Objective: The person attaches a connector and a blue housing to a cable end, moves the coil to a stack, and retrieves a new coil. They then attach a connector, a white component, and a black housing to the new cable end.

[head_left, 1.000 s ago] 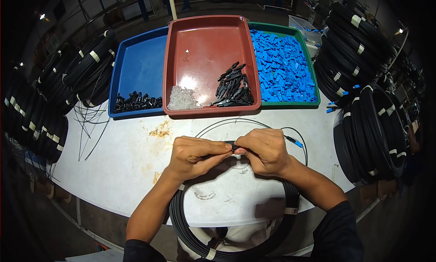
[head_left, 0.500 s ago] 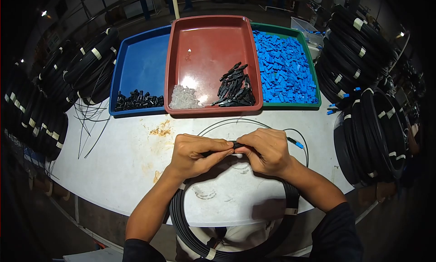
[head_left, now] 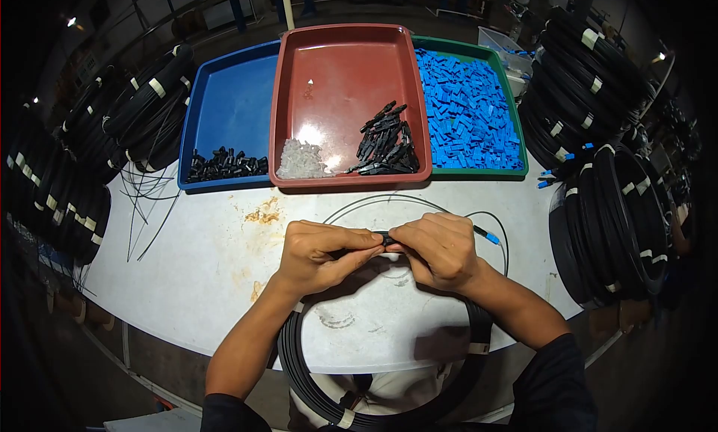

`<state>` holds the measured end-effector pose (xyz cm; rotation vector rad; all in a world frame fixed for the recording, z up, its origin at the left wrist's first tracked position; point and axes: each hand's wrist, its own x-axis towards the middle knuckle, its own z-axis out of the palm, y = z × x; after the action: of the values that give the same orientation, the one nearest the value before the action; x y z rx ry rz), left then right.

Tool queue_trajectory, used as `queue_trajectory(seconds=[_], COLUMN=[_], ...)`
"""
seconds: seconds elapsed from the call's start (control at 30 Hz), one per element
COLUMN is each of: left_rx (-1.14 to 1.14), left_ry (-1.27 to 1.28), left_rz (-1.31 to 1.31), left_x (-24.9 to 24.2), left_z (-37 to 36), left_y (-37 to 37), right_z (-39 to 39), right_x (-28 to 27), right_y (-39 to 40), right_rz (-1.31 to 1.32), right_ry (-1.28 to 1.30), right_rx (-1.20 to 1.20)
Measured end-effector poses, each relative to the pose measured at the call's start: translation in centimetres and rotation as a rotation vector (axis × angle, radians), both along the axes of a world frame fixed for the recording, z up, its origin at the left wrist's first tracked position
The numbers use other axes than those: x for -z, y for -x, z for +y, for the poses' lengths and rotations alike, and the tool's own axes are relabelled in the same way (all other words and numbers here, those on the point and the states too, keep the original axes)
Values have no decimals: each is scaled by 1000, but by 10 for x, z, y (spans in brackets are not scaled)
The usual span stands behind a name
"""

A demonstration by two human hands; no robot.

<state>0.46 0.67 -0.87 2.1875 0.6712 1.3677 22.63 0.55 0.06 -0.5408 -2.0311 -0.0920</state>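
My left hand (head_left: 325, 256) and my right hand (head_left: 437, 251) meet above the table, thumbs and fingertips pinched on a small black connector part (head_left: 387, 238). Most of that part is hidden by the fingers, so its exact shape cannot be made out. Below my wrists lies a coil of black cable (head_left: 290, 342), bound with pale tape and reaching over the table's near edge. A loose loop of the cable (head_left: 389, 197) arcs behind my hands. Just right of my right hand is a blue-tipped cable connector (head_left: 488, 237).
At the back stand a blue tray (head_left: 233, 80) with black fittings, a red tray (head_left: 348, 54) with clear and long black pieces, and a green tray (head_left: 517, 121) full of blue connector parts. Cable coils flank the white table (head_left: 187, 282) at left (head_left: 149, 103) and right (head_left: 609, 222).
Both hands keep the same pinch on the black connector part, with only a very slight shift of the fingers. The view has moved a touch; nothing was taken or let go.
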Motion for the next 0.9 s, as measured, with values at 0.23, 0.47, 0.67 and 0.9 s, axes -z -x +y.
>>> queue_trajectory(seconds=[0.23, 0.47, 0.67, 0.9], left_rx=[-7, 4, 3, 29], left_ry=[-139, 10, -114, -41], left_rz=[79, 11, 56, 38], left_x=[-3, -4, -2, -3], left_z=[0, -2, 2, 0], left_y=[-1, -2, -1, -2], right_z=[4, -4, 4, -2], right_x=[5, -4, 6, -3], right_y=[-1, -5, 1, -5], right_rz=[8, -100, 90, -96], right_ry=[174, 30, 241, 44], right_rx=[-67, 25, -96, 14])
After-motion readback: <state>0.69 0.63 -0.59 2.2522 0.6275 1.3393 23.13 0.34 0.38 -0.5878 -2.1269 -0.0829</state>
